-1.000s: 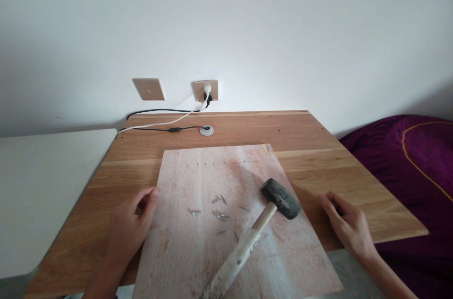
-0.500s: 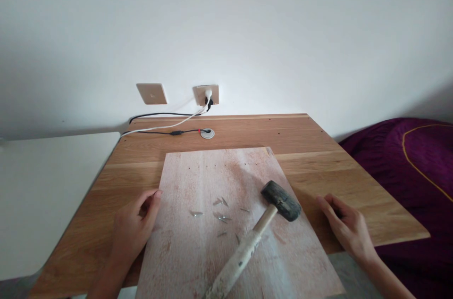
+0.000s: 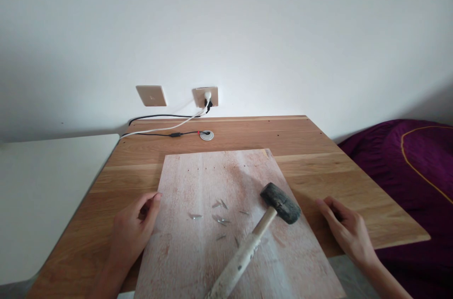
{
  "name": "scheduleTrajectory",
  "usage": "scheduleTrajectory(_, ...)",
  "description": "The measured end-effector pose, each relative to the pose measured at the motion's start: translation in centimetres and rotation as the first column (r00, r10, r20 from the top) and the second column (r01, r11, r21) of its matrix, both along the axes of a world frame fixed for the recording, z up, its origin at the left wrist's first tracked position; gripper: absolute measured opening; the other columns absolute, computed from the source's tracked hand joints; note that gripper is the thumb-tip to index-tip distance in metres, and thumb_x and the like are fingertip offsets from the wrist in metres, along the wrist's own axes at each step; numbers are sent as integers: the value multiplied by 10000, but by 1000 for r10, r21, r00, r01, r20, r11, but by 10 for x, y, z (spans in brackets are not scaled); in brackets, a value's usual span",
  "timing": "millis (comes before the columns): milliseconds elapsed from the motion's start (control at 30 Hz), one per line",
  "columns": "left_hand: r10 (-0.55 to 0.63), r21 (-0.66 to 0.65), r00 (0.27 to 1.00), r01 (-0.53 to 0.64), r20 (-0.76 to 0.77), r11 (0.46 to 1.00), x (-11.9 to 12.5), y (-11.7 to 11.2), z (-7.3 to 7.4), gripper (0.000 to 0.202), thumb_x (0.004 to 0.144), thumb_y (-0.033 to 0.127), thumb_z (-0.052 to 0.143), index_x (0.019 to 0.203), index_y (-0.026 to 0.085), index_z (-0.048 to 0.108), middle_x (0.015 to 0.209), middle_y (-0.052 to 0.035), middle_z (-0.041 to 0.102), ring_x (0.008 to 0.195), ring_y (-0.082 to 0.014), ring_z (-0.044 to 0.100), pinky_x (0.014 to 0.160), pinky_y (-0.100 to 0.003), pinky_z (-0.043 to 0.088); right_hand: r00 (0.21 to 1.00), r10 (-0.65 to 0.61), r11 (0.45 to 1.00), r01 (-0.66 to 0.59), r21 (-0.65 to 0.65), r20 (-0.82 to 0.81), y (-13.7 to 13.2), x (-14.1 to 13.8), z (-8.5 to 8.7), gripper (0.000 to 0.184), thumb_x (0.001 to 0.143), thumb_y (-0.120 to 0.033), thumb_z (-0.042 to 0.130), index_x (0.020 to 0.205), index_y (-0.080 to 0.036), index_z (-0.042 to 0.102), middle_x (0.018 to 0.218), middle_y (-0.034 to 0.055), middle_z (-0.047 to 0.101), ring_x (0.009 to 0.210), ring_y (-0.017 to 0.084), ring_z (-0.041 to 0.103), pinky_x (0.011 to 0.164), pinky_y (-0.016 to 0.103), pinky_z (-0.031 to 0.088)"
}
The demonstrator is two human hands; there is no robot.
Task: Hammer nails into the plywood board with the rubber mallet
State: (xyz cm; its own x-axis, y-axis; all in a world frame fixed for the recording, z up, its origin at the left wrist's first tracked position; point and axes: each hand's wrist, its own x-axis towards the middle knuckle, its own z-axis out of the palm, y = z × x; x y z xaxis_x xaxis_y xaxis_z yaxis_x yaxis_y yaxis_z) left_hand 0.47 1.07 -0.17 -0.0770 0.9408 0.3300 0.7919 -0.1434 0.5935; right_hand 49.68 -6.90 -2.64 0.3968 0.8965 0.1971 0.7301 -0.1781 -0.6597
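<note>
A pale, reddish-stained wooden board lies on the wooden table. Across its right half rests a mallet with a black head, its worn pale handle running toward me. Several small metal nails are scattered at the middle of the board. My left hand is loosely curled by the board's left edge, thumb and forefinger together. My right hand rests on the table to the right of the mallet head, its fingers curled in. Nothing shows in either hand.
A row of small dark dots crosses the far part of the board. Cables run from a wall socket along the table's back. A white surface adjoins on the left, and a purple cloth-covered thing stands at right.
The whole view has shifted very slightly. Both hands, the mallet and the nails keep their places.
</note>
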Motion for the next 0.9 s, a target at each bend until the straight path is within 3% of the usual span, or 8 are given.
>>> scheduleTrajectory(900,-38,62,999,39,-24,997,-1,-1,-1,390,950,541,550,841,226,751,655,8,749,536,-175,702,559,-236,544,1000,2,999,-2,-41,-2,2,-7,8,534,887,-672,548,596,-226,516,568,-42,381,509,130,425,497,243,380)
